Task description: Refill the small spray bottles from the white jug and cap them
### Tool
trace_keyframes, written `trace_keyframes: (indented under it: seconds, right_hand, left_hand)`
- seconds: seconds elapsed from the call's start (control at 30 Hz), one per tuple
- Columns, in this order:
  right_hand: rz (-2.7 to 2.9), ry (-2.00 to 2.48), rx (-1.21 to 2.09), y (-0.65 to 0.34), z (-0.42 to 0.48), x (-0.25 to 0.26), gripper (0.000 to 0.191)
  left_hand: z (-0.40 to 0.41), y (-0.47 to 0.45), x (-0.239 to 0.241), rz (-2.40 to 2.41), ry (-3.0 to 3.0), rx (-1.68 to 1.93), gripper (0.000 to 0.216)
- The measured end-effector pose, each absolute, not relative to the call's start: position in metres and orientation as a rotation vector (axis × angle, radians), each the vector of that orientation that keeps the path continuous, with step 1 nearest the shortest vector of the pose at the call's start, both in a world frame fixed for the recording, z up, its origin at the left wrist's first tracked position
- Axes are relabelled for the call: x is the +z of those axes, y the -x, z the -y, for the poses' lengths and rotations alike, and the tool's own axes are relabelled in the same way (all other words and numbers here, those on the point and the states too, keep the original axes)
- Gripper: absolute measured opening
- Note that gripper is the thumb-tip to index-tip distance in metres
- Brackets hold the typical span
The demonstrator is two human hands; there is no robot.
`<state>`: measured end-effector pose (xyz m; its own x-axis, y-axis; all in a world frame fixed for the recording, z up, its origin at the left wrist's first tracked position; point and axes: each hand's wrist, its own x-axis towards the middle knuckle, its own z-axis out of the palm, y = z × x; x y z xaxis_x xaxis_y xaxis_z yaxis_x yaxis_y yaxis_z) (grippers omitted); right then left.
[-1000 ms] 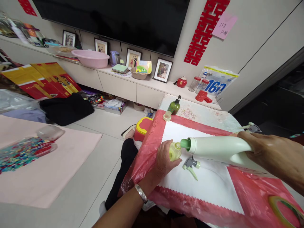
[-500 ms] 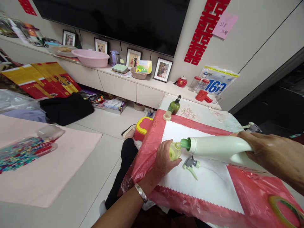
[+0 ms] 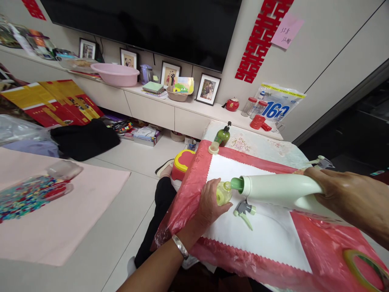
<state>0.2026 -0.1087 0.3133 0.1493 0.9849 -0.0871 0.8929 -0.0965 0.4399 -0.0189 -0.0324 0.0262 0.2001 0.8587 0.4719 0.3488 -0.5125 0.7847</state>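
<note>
My left hand (image 3: 210,204) is wrapped round a small clear bottle (image 3: 224,193) of yellowish liquid standing on a white cloth (image 3: 261,231). My right hand (image 3: 352,198) grips the handle end of a big pale green jug (image 3: 279,190), tipped on its side. The jug's green spout meets the small bottle's open mouth. A grey and green spray head (image 3: 244,211) lies loose on the cloth just below the spout.
The cloth lies on red plastic sheeting (image 3: 328,251) over a table. A dark green pump bottle (image 3: 223,136) and a cream cap (image 3: 213,148) stand at its far end, a tape roll (image 3: 364,269) at the near right. A red and yellow stool (image 3: 181,164) is on the floor.
</note>
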Motion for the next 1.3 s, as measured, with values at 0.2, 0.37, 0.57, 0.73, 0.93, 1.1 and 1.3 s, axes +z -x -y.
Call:
trace_keyframes:
  seconds: [0.2,0.37,0.57,0.73,0.93,1.1,1.3]
  right_hand:
    - [-1.795,-2.037,0.334,-0.203,0.11,0.314,0.005]
    - [-1.797,-2.003,0.348,-0.204,0.11,0.313,0.006]
    - [-1.824,-2.012,0.39,-0.21,0.112,0.313,0.004]
    - [-1.852,-2.006,0.356,-0.207,0.11,0.315,0.009]
    - [-1.827,-2.021,0.334,-0.2,0.11,0.318,0.008]
    - [-1.785,-2.013,0.317,-0.198,0.11,0.318,0.006]
    - [-1.817,-2.009,0.332,-0.201,0.11,0.318,0.006]
  left_hand:
    - [0.034,0.019,0.027,-1.126,-1.957,1.287,0.09]
    - [0.035,0.018,0.028,-1.128,-1.947,1.297,0.089]
    - [0.034,0.019,0.029,-1.126,-1.944,1.269,0.089]
    - [0.035,0.019,0.029,-1.13,-1.941,1.272,0.09]
    - [0.035,0.018,0.028,-1.143,-1.948,1.302,0.089]
    - [0.035,0.018,0.026,-1.129,-1.948,1.317,0.089]
    - [0.034,0.018,0.026,-1.122,-1.946,1.295,0.089]
